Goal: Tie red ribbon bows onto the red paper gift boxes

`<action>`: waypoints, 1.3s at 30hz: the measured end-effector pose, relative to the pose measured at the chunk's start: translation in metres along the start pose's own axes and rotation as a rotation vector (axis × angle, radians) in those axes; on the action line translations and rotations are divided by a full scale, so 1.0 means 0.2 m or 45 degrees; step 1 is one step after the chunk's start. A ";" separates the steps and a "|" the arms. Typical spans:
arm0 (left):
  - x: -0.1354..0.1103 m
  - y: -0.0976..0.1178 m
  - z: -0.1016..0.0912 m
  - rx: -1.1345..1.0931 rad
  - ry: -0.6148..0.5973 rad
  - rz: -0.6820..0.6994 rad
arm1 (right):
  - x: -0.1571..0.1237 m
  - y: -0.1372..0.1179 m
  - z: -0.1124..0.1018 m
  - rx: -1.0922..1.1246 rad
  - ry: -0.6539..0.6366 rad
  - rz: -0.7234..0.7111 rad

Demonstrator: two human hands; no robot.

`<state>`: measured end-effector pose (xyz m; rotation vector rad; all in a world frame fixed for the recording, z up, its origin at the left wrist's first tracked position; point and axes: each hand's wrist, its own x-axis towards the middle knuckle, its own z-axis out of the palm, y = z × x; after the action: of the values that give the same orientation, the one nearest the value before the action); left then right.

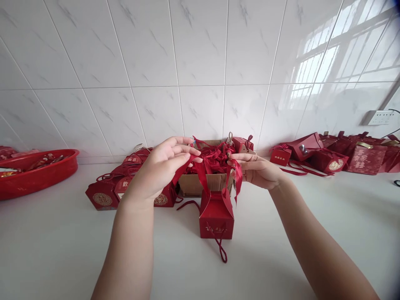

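A small red gift box with pale lettering stands upright on the white table, its top folded together. From its top a red ribbon runs up in two strands. My left hand pinches the left strand between thumb and fingers. My right hand grips the right strand, whose loose end hangs below the fingers. A dark red cord loop hangs from the box front onto the table. Directly behind stands an open cardboard box holding a heap of red ribbons.
Several red boxes with gold emblems cluster at left, partly behind my left arm. Further left is a red plastic basin with packets inside. More red gift boxes line the tiled wall at right, below a power socket.
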<state>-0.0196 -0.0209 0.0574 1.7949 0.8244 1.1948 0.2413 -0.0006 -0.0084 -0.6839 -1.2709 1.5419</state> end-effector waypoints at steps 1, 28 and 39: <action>0.00 0.00 0.00 -0.007 0.014 0.000 | 0.00 0.00 0.01 -0.008 0.021 -0.022; 0.07 0.04 0.13 -0.666 -0.022 0.088 | 0.04 -0.10 0.33 -0.287 0.354 -0.544; 0.10 0.03 0.13 -0.744 0.002 0.086 | 0.13 -0.01 0.39 -0.160 0.218 -0.623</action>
<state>0.0118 -0.0130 0.0661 1.3453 0.3578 1.3138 0.1653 -0.0065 0.0203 -0.5201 -1.2950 0.9919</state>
